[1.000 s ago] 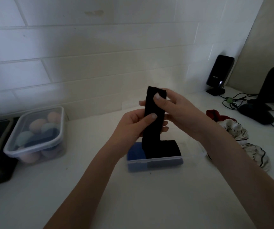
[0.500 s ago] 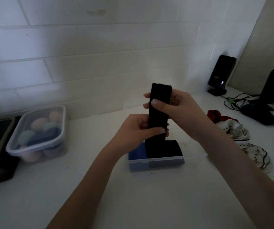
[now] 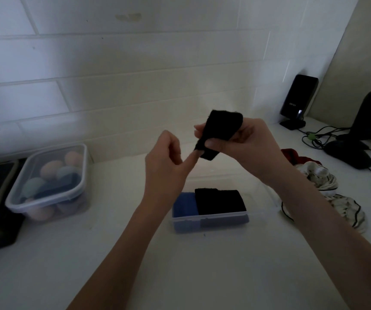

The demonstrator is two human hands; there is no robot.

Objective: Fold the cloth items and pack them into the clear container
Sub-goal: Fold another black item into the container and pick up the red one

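Head view shows me the black cloth bunched into a short folded wad just above the frame's centre, where half a second ago it hung as a long upright strip reaching down toward the container. So the fold has just gone in. The right hand grasps the wad, thumb across its front and fingers curled behind. The left hand has let go of the strip's middle; now its fingers are loosely curled on nothing, with one fingertip stretched up to touch the wad's lower edge, tucking it, I judge.

The container sits on the counter below the hands, centre of the frame, lid off. Inside it I see a blue cloth at the left and a black folded piece beside it, touching. The right part of the container looks free, though the right forearm hides some of it.

At the right edge a heap of white striped cloth with a red piece behind it lies on the counter, not yet folded. So I read the task as partway: two packed, one folded in hand, more waiting. Next the wad needs lowering into the free part without springing open; it looks thick and springy, so I would keep the pinch until it is seated.

At the left a lidded tub of pastel sponges stands well apart.
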